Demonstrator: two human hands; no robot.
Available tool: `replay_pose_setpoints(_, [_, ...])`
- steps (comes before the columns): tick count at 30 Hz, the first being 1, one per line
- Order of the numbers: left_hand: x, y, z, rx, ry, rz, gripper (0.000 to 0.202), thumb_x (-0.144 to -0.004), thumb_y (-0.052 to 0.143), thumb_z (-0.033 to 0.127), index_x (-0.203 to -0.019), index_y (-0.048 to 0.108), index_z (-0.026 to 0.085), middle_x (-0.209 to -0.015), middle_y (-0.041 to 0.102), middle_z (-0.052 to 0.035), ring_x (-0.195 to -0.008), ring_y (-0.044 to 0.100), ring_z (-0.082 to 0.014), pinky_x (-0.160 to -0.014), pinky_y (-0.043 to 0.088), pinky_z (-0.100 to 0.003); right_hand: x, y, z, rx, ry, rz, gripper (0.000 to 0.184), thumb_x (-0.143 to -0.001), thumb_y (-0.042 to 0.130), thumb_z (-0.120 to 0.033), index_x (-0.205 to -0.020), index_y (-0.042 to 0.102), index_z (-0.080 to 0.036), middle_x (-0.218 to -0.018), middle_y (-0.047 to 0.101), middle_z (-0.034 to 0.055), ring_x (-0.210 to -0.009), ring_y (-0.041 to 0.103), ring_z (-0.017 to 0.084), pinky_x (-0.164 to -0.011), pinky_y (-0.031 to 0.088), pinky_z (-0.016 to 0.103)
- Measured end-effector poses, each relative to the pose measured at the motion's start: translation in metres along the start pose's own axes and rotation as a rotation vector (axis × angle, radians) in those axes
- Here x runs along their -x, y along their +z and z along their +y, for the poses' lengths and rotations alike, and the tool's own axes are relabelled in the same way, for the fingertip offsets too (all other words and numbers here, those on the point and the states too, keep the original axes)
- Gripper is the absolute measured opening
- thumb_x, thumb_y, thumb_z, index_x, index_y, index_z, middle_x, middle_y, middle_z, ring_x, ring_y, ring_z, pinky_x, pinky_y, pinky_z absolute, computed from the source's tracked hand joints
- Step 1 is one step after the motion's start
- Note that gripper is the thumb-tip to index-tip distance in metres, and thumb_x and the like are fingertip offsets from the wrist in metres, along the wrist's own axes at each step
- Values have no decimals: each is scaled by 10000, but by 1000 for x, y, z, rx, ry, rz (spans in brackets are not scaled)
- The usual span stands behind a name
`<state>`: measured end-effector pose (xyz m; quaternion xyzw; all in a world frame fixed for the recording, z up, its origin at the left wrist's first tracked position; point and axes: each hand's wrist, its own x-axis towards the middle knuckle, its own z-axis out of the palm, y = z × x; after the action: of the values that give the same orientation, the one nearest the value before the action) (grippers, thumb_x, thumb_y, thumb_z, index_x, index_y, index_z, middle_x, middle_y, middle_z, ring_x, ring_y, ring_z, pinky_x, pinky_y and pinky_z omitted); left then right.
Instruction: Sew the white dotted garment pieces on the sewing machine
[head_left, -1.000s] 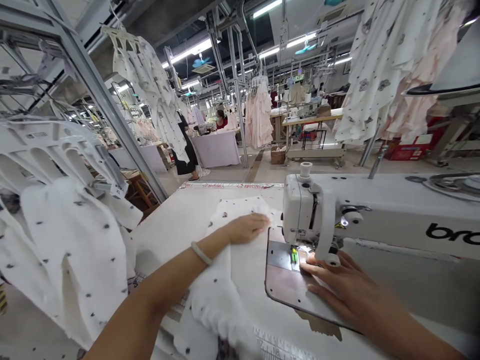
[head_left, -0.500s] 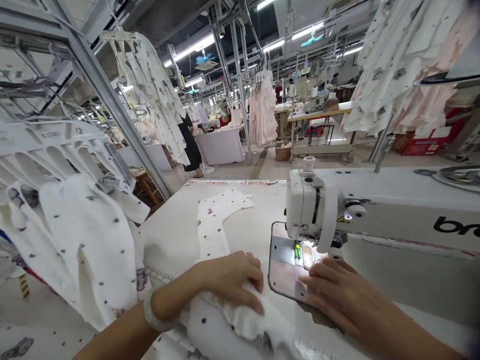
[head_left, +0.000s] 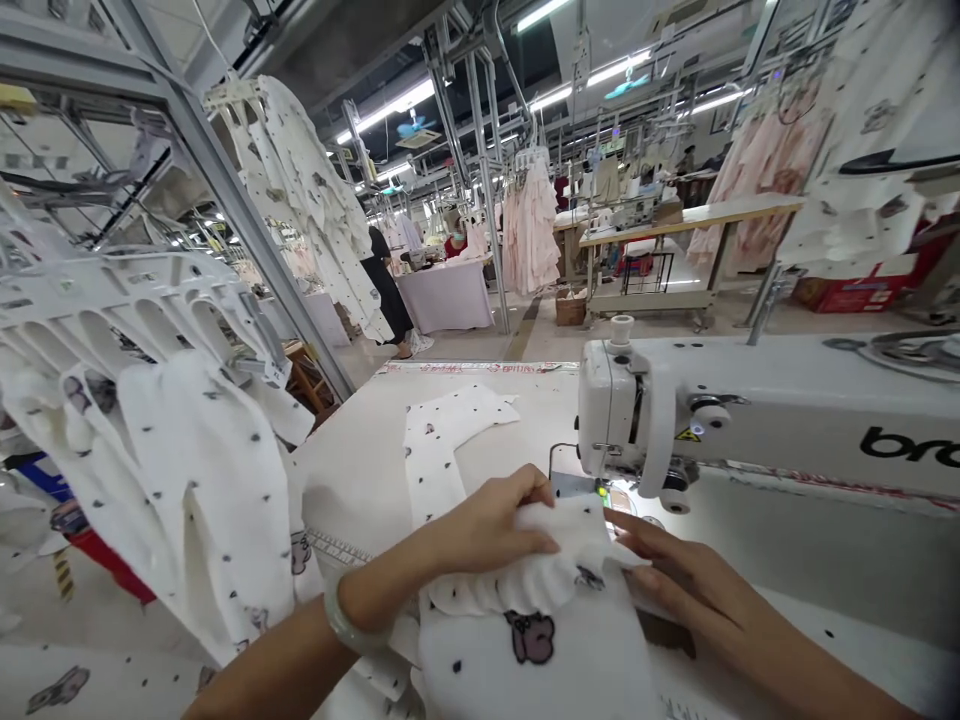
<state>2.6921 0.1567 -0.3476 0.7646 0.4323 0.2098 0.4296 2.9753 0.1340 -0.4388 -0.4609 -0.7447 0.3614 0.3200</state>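
Observation:
A white garment piece with dark spots, a purple animal print and a gathered ruffle lies before me, its upper edge close to the presser foot of the white sewing machine. My left hand, with a pale bangle at the wrist, pinches the fabric along the ruffle, left of the needle area. On the other side, my right hand holds the fabric's right edge between thumb and fingers, below the machine head. Fabric now covers much of the metal needle plate.
Another spotted cut piece lies flat behind my left hand. Spotted garments hang from a white clip hanger at the left, beside a metal post. A measuring tape runs along the table. People and other sewing stations stand farther back.
Both hands have brought the ruffled piece up and forward to the needle area. My right hand, earlier on the bare plate, now grips the fabric's edge. The animal print has come into view.

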Motion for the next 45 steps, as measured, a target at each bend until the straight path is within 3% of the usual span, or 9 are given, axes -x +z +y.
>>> replay_pose_setpoints(4, [-8, 32, -11, -123, -20, 100, 572, -788, 782, 185, -1292, 511, 201, -1172, 579, -74, -1034, 564, -235, -906, 499, -394, -8, -9, -8, 17, 21, -19, 637, -953, 558, -722, -1426, 603, -297, -1033, 741, 71, -905, 720, 285, -774, 600, 411])
replay_pose_setpoints(8, [-6, 59, -21, -428, 269, 278, 397, -914, 621, 174, -1303, 541, 165, -1308, 573, -156, -1242, 533, -308, -1062, 486, -509, -11, -14, -1, 266, -161, -20, 465, -1011, 544, -610, -1339, 647, -296, -980, 728, 66, -900, 692, 275, -805, 582, 429])
replay_pose_setpoints(12, [-6, 61, -36, -728, 600, 84, 246, -989, 467, 129, -1180, 621, 114, -1219, 682, -157, -1205, 617, -276, -1082, 505, -449, -13, -14, 0, 476, -566, -61, 297, -1062, 541, -329, -1338, 646, -303, -1115, 716, 78, -1028, 663, 249, -888, 526, 410])
replay_pose_setpoints(15, [-2, 45, -44, -695, 717, -87, 321, -1027, 435, 143, -1294, 606, 95, -1297, 704, -151, -1315, 609, -237, -1178, 455, -381, -13, -9, -4, 558, -759, -126, 213, -1058, 513, -173, -1160, 680, -258, -998, 703, 47, -902, 633, 213, -832, 474, 386])
replay_pose_setpoints(20, [10, 29, -42, -519, 638, -128, 336, -1076, 451, 216, -1357, 615, 132, -1437, 655, -140, -1418, 557, -207, -1250, 404, -379, -6, 2, -13, 626, -765, -179, 273, -1042, 412, -69, -1105, 641, -203, -959, 701, 35, -899, 612, 215, -959, 433, 451])
replay_pose_setpoints(26, [1, 49, -39, -574, 547, -48, 386, -1100, 398, 231, -1407, 590, 96, -1481, 615, -170, -1434, 541, -241, -1251, 418, -415, -5, -22, -34, 653, -805, -219, 245, -955, 502, -129, -1094, 665, -248, -1011, 732, 29, -967, 671, 222, -1060, 428, 449])
replay_pose_setpoints(32, [-23, 52, -46, -744, 593, -97, 388, -1077, 408, 177, -1409, 565, 50, -1501, 593, -179, -1447, 517, -267, -1265, 379, -405, -15, -32, -15, 763, -797, 46, 242, -1000, 576, -291, -1224, 662, -257, -1147, 780, 17, -1032, 732, 212, -982, 472, 405])
replay_pose_setpoints(37, [-37, 45, -46, -799, 544, -117, 413, -1041, 431, 122, -1437, 530, 60, -1509, 577, -186, -1473, 485, -280, -1240, 400, -422, -23, -25, -6, 818, -743, 61, 227, -1067, 489, -311, -1107, 710, -279, -1110, 804, -27, -924, 768, 187, -904, 496, 397])
replay_pose_setpoints(45, [-43, 44, -44, -776, 536, -102, 388, -1035, 436, 122, -1397, 556, 50, -1486, 592, -190, -1440, 510, -288, -1211, 425, -438, -22, -26, 0, 799, -696, 74, 350, -1066, 533, -374, -1399, 617, -306, -1221, 780, -20, -1021, 760, 187, -931, 485, 381])
